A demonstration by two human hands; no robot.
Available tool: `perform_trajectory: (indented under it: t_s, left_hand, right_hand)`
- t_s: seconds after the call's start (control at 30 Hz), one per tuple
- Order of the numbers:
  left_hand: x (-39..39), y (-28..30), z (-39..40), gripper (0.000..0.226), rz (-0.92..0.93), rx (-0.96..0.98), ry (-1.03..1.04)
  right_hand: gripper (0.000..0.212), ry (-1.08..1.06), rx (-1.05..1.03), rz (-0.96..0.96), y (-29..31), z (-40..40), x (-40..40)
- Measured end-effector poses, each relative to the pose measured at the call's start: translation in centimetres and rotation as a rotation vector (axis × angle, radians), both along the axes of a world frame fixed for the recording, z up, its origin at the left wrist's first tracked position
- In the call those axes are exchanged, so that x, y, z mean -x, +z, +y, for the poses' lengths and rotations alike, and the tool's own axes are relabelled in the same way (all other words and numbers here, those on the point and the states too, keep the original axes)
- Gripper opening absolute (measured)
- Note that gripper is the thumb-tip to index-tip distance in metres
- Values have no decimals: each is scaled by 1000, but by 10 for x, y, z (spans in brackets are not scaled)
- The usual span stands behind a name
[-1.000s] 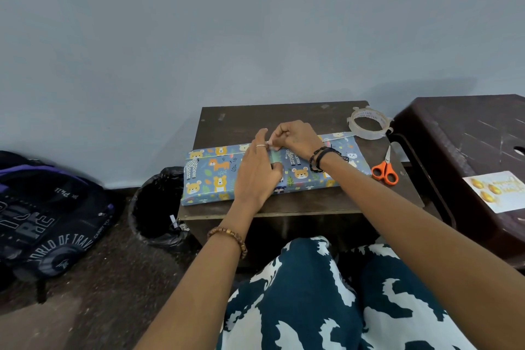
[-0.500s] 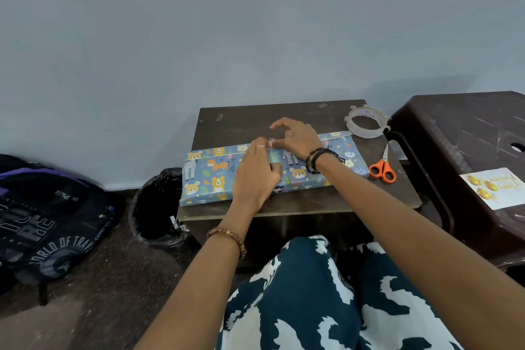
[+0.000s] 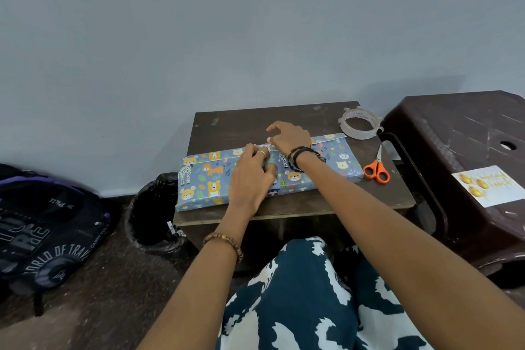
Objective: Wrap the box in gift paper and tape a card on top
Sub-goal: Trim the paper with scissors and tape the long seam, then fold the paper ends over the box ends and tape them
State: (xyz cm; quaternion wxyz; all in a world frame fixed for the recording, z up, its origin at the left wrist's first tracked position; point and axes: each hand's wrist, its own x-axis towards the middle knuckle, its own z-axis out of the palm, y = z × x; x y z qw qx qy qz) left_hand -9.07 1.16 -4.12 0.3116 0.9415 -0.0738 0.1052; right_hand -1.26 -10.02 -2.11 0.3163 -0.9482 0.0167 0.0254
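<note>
On the small dark table (image 3: 312, 119) lies the box (image 3: 216, 176), long and flat, already covered in blue animal-print gift paper, its long seam running along the top. The left hand (image 3: 250, 176) presses down on the paper near the seam with fingers slightly bent; the right hand (image 3: 289, 136) rests just beyond it, fingertips touching the seam and the other fingers loosely spread — neither looks to be gripping anything, though a small scrap of tape under the fingertips cannot be ruled out. The box seems light and stiff, the paper thin, glossy and easily creased or torn, so holding it flat by palm pressure on top or by its long edges looks safest. The tape roll (image 3: 359, 123) carries small print too fine to read. The card (image 3: 487, 185) on the brown stool (image 3: 454, 133) bears illegible gold script. A backpack (image 3: 48, 233) reads "WORLD OF TRAV" — the rest is hidden. Orange scissors (image 3: 376, 169) lie beside the box.
</note>
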Motion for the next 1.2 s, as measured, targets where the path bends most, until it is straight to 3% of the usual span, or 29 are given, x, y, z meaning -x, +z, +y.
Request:
perform_trajectory:
  t_s: [0.3, 0.57, 0.73, 0.93, 1.1, 1.2]
  left_hand:
    - [0, 0, 0, 20, -45, -47, -22]
    - [2, -1, -1, 19, -140, -96, -59]
    - [0, -3, -2, 16, -161, -118, -72]
    - [-2, -7, -2, 19, -161, -147, -79]
    - [-5, -8, 3, 44, -70, -203, -147]
    - [-8, 3, 3, 81, 81, -293, -240]
  right_hand:
    - [31, -81, 125, -107, -4, 10, 6]
    - [32, 81, 166, -251, -8, -1, 29]
    - [33, 82, 412, -209, -2, 8, 28]
    - [40, 43, 341, -155, -6, 5, 38]
    - [58, 83, 191, -154, -9, -1, 55]
    - [62, 83, 29, -143, -4, -21, 64]
